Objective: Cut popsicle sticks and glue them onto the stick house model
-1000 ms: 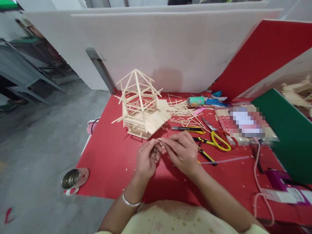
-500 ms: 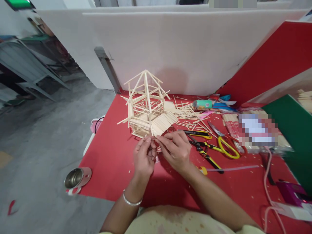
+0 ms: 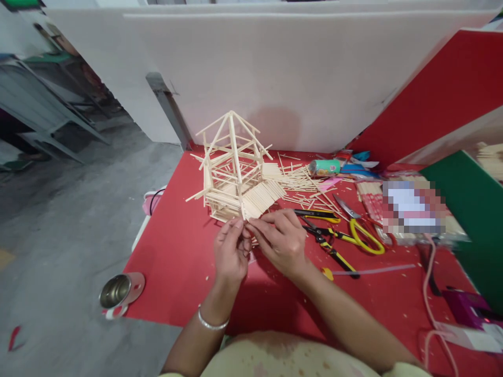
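A pavilion-like model built of thin wooden sticks (image 3: 234, 157) stands on the red tabletop, with a peaked open roof frame and railed sides. A slatted panel of sticks (image 3: 261, 198) extends from its right front. Close in front of the model, my left hand (image 3: 231, 254) is closed in a pinch, thumb against forefinger. My right hand (image 3: 281, 241) pinches right beside it, the fingertips of both almost meeting at the model's near corner. Whatever small piece they grip is hidden by the fingers.
Loose sticks (image 3: 302, 180) lie right of the model, near a green can (image 3: 325, 167). Yellow-handled scissors (image 3: 365, 235), pliers (image 3: 332, 251) and a cutter knife (image 3: 318, 213) lie right of my hands. A steel-lined mug (image 3: 131, 288) stands at the left edge. A white partition (image 3: 322, 78) rises behind.
The whole view has shifted slightly, moving the scene a little left. Both hands stay pinched together at the model's near corner, with barely any movement of the fingers.
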Motion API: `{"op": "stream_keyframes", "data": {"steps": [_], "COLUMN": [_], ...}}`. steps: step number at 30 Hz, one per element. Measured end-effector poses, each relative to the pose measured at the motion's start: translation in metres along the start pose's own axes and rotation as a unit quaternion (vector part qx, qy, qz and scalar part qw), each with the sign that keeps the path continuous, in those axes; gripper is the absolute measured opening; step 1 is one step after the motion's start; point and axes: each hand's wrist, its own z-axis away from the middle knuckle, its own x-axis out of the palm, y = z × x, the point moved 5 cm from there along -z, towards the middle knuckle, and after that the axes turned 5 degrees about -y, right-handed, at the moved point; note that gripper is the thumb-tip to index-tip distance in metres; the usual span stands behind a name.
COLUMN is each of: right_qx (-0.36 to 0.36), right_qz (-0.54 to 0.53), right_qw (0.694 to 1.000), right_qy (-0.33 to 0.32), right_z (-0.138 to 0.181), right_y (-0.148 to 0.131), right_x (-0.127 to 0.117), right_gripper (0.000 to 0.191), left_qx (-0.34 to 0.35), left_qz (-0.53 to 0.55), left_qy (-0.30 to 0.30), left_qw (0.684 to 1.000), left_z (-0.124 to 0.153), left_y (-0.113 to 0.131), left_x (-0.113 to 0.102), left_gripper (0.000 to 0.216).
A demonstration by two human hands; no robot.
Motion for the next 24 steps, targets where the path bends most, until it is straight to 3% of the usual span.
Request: {"op": "stream_keyframes", "data": {"steps": [18,24], "right_qx": [0.018,-0.05], "right_qz": [-0.014,-0.007], "right_qw": [1.0,0.999], "right_qy": [-0.01,0.021], "right_z": [0.0,0.005], "right_y": [0.001,-0.009], "right_x": [0.002,-0.011], "right_gripper": [0.023,0.032], "left_qx": [0.004,-0.015], "left_qz": [-0.009,-0.01], "left_qy": [-0.002,-0.027], "left_qw": [1.0,0.999], "left_z": [0.0,0.009], "left_y": [0.0,-0.003], "left_x": [0.004,-0.001], "left_gripper": [0.032,0.031]}}
